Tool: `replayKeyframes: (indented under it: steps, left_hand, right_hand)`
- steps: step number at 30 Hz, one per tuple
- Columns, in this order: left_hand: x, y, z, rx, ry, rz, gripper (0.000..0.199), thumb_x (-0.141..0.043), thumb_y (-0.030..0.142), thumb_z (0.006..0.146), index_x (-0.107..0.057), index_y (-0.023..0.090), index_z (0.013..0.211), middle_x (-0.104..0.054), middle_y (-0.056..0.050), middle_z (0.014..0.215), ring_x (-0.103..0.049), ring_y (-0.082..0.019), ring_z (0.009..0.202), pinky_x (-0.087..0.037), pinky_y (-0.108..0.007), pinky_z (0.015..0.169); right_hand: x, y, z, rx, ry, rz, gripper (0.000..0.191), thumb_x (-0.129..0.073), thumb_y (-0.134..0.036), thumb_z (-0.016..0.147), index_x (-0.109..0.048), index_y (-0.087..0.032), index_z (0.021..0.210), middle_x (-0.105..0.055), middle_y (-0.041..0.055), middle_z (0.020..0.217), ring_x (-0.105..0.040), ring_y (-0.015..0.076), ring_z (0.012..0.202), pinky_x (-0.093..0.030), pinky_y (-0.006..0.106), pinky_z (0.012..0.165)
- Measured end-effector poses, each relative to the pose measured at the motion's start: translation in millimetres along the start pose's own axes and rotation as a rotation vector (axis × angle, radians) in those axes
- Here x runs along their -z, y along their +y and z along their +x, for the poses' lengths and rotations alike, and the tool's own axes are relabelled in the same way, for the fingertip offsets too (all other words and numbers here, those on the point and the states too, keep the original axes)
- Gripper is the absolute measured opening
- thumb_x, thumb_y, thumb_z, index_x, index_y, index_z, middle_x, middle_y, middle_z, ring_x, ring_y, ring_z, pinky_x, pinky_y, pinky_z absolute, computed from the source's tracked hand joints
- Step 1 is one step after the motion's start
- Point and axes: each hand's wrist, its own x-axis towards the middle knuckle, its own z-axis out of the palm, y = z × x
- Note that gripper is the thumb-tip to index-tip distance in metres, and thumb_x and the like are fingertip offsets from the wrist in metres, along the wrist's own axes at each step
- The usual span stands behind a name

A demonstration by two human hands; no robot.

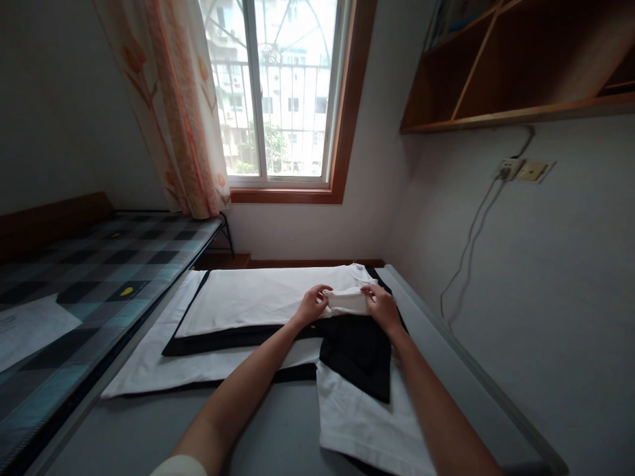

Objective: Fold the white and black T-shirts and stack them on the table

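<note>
White and black shirts lie layered on a grey table in front of me. The topmost is a white shirt, folded lengthwise, with its collar end at the right. My left hand pinches one end of a white folded flap, which looks like this shirt's sleeve. At the flap's other end my right hand pinches it too, so it stretches between both hands. Just below it lies a black sleeve, and under that a larger white sleeve spreads toward me.
The grey table has a raised edge along the right wall. At the left stands a bed with a checked mattress, a sheet of paper on it. A wooden shelf and a socket with a hanging cord are on the right wall.
</note>
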Motion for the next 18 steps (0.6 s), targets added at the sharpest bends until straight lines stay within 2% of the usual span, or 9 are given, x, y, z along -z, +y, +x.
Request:
replayKeyframes:
  steps: [2, 4, 8, 10, 12, 15, 18]
  left_hand:
    - [-0.4, -2.1, 1.9, 0.032, 0.032, -0.003, 0.033, -0.05, 0.006, 0.074, -0.066, 0.017, 0.101, -0.067, -0.002, 0.096, -0.057, -0.009, 0.07, -0.049, -0.022, 0.07]
    - [-1.3, -4.7, 3.4, 0.054, 0.052, 0.001, 0.034, -0.049, 0.005, 0.075, -0.066, 0.018, 0.101, -0.067, -0.001, 0.097, -0.057, -0.009, 0.07, -0.049, -0.021, 0.07]
    - [-3.6, -8.1, 4.0, 0.077, 0.046, 0.057, 0.034, -0.049, 0.008, 0.078, -0.065, 0.019, 0.107, -0.065, 0.0, 0.088, -0.057, -0.009, 0.068, -0.049, -0.022, 0.07]
    - [-4.0, -7.4, 3.1, 0.071, 0.03, 0.116, 0.033, -0.053, 0.013, 0.08, -0.065, 0.02, 0.109, -0.063, 0.001, 0.083, -0.056, -0.01, 0.067, -0.049, -0.023, 0.072]
    - [-3.5, -5.1, 1.5, 0.061, 0.018, 0.181, 0.028, -0.057, 0.019, 0.08, -0.068, 0.02, 0.105, -0.063, -0.001, 0.085, -0.057, -0.011, 0.068, -0.048, -0.025, 0.074]
    - [-0.8, -0.1, -1.1, 0.089, 0.013, 0.287, 0.022, -0.059, 0.019, 0.079, -0.073, 0.021, 0.095, -0.065, -0.003, 0.09, -0.06, -0.013, 0.075, -0.048, -0.026, 0.079]
    - [2.1, 4.2, -3.1, 0.136, 0.028, 0.381, 0.023, -0.059, 0.017, 0.077, -0.073, 0.022, 0.094, -0.067, -0.003, 0.091, -0.062, -0.016, 0.082, -0.046, -0.028, 0.082]
  right_hand:
    - [-3.3, -2.3, 12.8, -0.002, 0.029, 0.056, 0.025, -0.043, -0.019, 0.085, -0.066, -0.019, 0.095, -0.07, 0.0076, 0.101, -0.064, 0.0201, 0.092, -0.046, 0.031, 0.085]
    - [-9.7, -1.9, 21.8, -0.044, 0.005, 0.06, 0.027, -0.043, -0.017, 0.084, -0.067, -0.019, 0.096, -0.07, 0.0073, 0.103, -0.064, 0.0188, 0.09, -0.047, 0.029, 0.084]
    - [-27.5, 3.4, 24.8, -0.137, -0.171, -0.029, 0.026, -0.047, -0.019, 0.084, -0.069, -0.02, 0.098, -0.07, 0.0072, 0.108, -0.063, 0.0201, 0.098, -0.045, 0.031, 0.089]
    - [-34.9, 5.7, 22.5, -0.145, -0.212, -0.073, 0.027, -0.047, -0.025, 0.086, -0.069, -0.019, 0.1, -0.069, 0.0089, 0.111, -0.061, 0.023, 0.105, -0.044, 0.034, 0.093]
    - [-39.3, 8.0, 20.6, -0.13, -0.204, -0.082, 0.03, -0.044, -0.026, 0.088, -0.07, -0.018, 0.1, -0.068, 0.0106, 0.112, -0.06, 0.0242, 0.107, -0.043, 0.037, 0.095]
    - [-38.7, 15.1, 18.4, -0.068, -0.152, -0.004, 0.034, -0.04, -0.022, 0.087, -0.071, -0.018, 0.1, -0.069, 0.0105, 0.112, -0.06, 0.0219, 0.108, -0.043, 0.035, 0.096]
    - [-30.2, 27.2, 15.4, -0.124, -0.063, 0.054, 0.035, -0.04, -0.023, 0.086, -0.069, -0.019, 0.105, -0.071, 0.0087, 0.106, -0.063, 0.0208, 0.1, -0.046, 0.033, 0.092]
